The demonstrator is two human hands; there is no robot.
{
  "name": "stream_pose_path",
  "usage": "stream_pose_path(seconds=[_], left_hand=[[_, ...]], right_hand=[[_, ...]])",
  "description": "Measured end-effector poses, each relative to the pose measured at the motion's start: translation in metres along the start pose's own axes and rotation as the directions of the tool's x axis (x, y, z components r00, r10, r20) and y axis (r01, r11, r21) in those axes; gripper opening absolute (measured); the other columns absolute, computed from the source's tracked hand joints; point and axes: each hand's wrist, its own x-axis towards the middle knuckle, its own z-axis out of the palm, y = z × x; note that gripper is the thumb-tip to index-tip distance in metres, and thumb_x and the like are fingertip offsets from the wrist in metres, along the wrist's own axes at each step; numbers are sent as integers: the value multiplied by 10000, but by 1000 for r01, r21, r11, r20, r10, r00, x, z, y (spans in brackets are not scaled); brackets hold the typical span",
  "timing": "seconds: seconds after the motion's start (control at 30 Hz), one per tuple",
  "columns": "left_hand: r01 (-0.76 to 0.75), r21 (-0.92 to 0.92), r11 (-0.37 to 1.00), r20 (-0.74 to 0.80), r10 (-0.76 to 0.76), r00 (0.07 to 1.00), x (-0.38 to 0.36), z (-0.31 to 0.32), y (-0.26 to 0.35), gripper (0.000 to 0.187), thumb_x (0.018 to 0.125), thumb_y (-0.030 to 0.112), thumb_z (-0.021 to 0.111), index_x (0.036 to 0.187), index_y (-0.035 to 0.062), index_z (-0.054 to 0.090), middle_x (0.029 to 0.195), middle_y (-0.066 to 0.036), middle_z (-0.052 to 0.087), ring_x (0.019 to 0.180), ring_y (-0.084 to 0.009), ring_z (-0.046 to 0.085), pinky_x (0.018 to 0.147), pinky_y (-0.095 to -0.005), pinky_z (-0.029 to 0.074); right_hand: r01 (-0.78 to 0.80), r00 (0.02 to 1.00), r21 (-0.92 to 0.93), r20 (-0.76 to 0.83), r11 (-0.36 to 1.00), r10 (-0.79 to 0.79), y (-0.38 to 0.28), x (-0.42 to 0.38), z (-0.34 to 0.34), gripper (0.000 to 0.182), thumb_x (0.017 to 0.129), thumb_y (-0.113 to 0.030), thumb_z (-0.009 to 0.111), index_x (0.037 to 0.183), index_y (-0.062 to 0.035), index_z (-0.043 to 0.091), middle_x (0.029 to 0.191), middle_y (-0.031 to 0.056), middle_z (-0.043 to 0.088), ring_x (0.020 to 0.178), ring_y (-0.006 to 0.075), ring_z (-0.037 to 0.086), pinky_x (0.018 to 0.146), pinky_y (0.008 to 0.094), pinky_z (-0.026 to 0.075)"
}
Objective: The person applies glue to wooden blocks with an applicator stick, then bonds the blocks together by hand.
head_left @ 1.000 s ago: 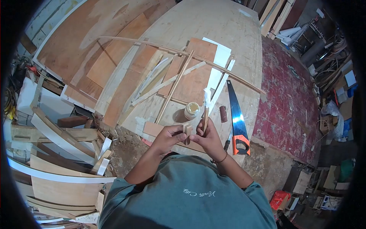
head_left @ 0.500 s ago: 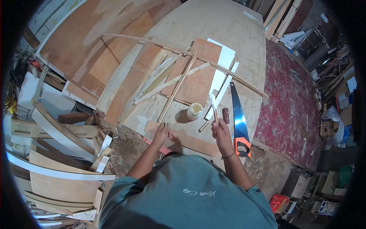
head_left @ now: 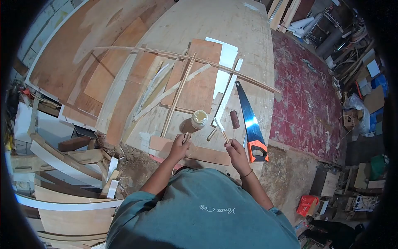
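Observation:
My right hand [head_left: 238, 154] is closed round the thin wooden handle of a brush [head_left: 219, 124] with a white, coated-looking tip, angled up and left over the worktop. My left hand [head_left: 179, 147] is closed, and the end of a small brown piece, apparently wood [head_left: 187, 136], shows at its fingers; the rest is hidden. Between and beyond the hands stands an open jar [head_left: 200, 119] of pale, creamy contents. A flat wooden board [head_left: 207, 155] lies between my hands at the near edge. Right of the brush are a short dark-brown cylinder [head_left: 234, 119] and a handsaw [head_left: 251, 118] with an orange-and-black handle.
Long thin wooden strips [head_left: 180, 93] lie crossed over plywood pieces [head_left: 207, 89] and a white sheet [head_left: 227, 68] on the worktop [head_left: 248, 33]. Curved wooden parts [head_left: 66, 162] are stacked at left. A worn red floor [head_left: 304, 99] extends at right.
The brush has come down and left, toward the jar's side, with my right hand. My left hand has turned slightly, so the small piece shows more. The whole view has shifted a little.

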Motion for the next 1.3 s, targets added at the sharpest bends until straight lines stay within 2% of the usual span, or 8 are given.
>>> stream_pose_path(seconds=[0.13, 0.27, 0.53, 0.87, 0.93, 1.0, 1.13, 1.3], left_hand=[[-272, 267, 925, 9, 280, 960, -2, -6, 19, 216, 857, 109, 590, 1039, -7, 571, 792, -62, 560, 684, -146, 573, 637, -293, 484], [121, 124, 985, 8, -123, 992, -8, -12, 21, 266, 827, 118, 619, 1056, -9, 571, 865, -124, 567, 772, -211, 591, 733, -335, 486], [-2, 742, 670, 1, 2, 1000, -22, -4, -9, 550, 712, 304, 728, 1109, 26, 469, 1063, -192, 514, 973, -349, 544, 815, -459, 450], [-173, 827, 535, 48, 239, 970, -21, 5, -40, 743, 554, 343, 808, 1141, 48, 462, 1083, -152, 501, 1053, -345, 455, 885, -465, 356], [-102, 803, 587, 35, 124, 992, -15, 0, -35, 730, 576, 295, 801, 1168, 38, 460, 1091, -163, 523, 1039, -335, 495, 902, -448, 384], [-46, 574, 818, -14, 66, 998, -18, -8, -3, 704, 599, 259, 789, 1183, 47, 458, 1113, -171, 527, 1050, -332, 510, 910, -433, 403], [-246, 236, 940, 59, 239, 969, -25, -27, 105, 676, 644, 172, 761, 1232, 78, 440, 1172, -182, 531, 1112, -325, 519, 925, -395, 445], [-115, 230, 966, 184, 72, 980, -14, -25, 172, 795, 589, 115, 809, 1260, 51, 387, 1223, -138, 510, 1124, -273, 524, 969, -396, 419]], right_hand=[[62, 998, -40, 6, 997, -62, 8, 5, 2, 175, 931, -196, 508, 904, -31, 558, 691, -61, 403, 631, 57, 375, 566, 224, 322], [101, 995, -84, 26, 991, -99, 9, 15, 5, 177, 921, -193, 526, 938, -18, 554, 696, -36, 434, 639, 74, 400, 576, 244, 354], [265, 960, -667, 114, 696, -256, -30, 67, 17, 148, 864, -111, 543, 942, 1, 486, 719, 246, 613, 685, 412, 613, 602, 484, 469], [233, 966, -945, 253, 228, 60, -67, 165, 71, 331, 777, -267, 588, 1013, -41, 641, 904, 146, 670, 853, 325, 650, 727, 401, 528], [291, 929, -942, 236, 169, -285, -67, 146, 72, 282, 792, -257, 603, 969, -42, 653, 926, 135, 668, 857, 293, 649, 743, 361, 513], [557, 676, -759, 179, 337, -715, -76, 126, 60, 264, 809, -241, 629, 964, -27, 641, 979, 123, 655, 844, 281, 626, 736, 341, 492], [157, 950, -145, 293, 977, -109, -16, 86, 53, 282, 863, -252, 622, 1010, -12, 605, 882, 76, 639, 763, 186, 592, 648, 306, 474], [-68, 919, 266, 392, 961, -44, -57, 46, 48, 314, 898, -224, 575, 1137, -21, 553, 829, 48, 621, 763, 113, 581, 607, 247, 471]])
